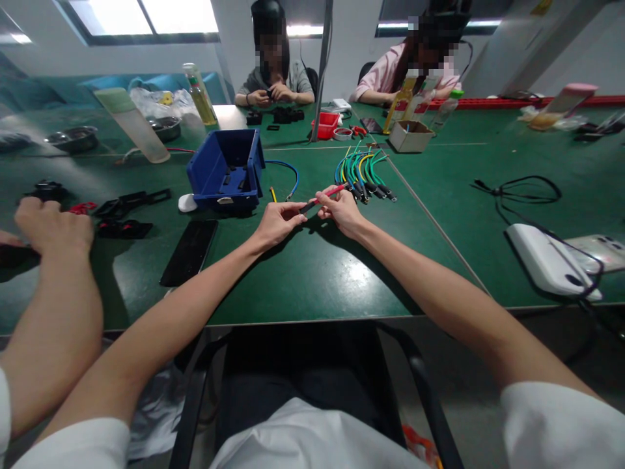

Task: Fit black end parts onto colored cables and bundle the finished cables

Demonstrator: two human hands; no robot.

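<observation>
Both my hands meet over the green table (303, 273) and pinch one thin cable with a red wire and a black end (319, 199). My left hand (277, 221) grips its black end with closed fingers. My right hand (342, 210) pinches the red part a little farther along. Just beyond my right hand lies a bundle of green, blue and yellow cables with black plugs (365, 172). A blue plastic bin (225, 170) stands tipped on its side to the left of my hands.
A co-worker's forearm and fist (49, 225) rest at the left beside black parts (127, 203) and a black strip (190, 251). Two people sit at the far side. A white device with a black cord (549, 260) lies at the right. Bottles, a red tray and a cardboard box stand farther back.
</observation>
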